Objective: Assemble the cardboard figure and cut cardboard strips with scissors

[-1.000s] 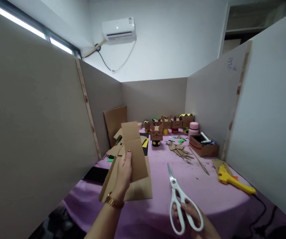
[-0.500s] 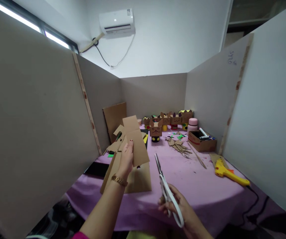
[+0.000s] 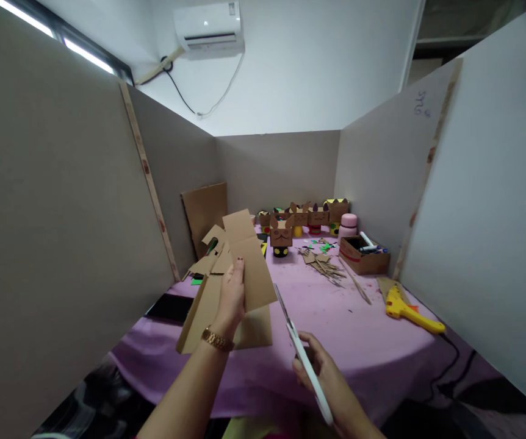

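Observation:
My left hand [image 3: 232, 296] grips a flat piece of cardboard [image 3: 256, 274] by its left side, thumb on top. The piece has a fold line near its upper end and is held above the table. In my right hand [image 3: 320, 366] is a pair of scissors [image 3: 302, 353] with white handles, its blades pointing up and toward the lower right corner of the cardboard. The blade tips look close to that corner; whether they touch it I cannot tell. Beneath my left hand lies a larger folded cardboard sheet [image 3: 256, 331], partly hidden by the hand and the held piece.
Cardboard animal figures [image 3: 281, 235] stand at the back. Cardboard scraps [image 3: 320, 265] lie mid-table. To the right are a box of markers [image 3: 363, 259], a pink bottle [image 3: 348, 225] and a yellow glue gun [image 3: 412, 311] with its cord. A black phone-like slab [image 3: 170, 308] lies left.
The scissors have turned and come nearer the cardboard's lower right corner, and their handles now look closer together. The whole view has shifted slightly.

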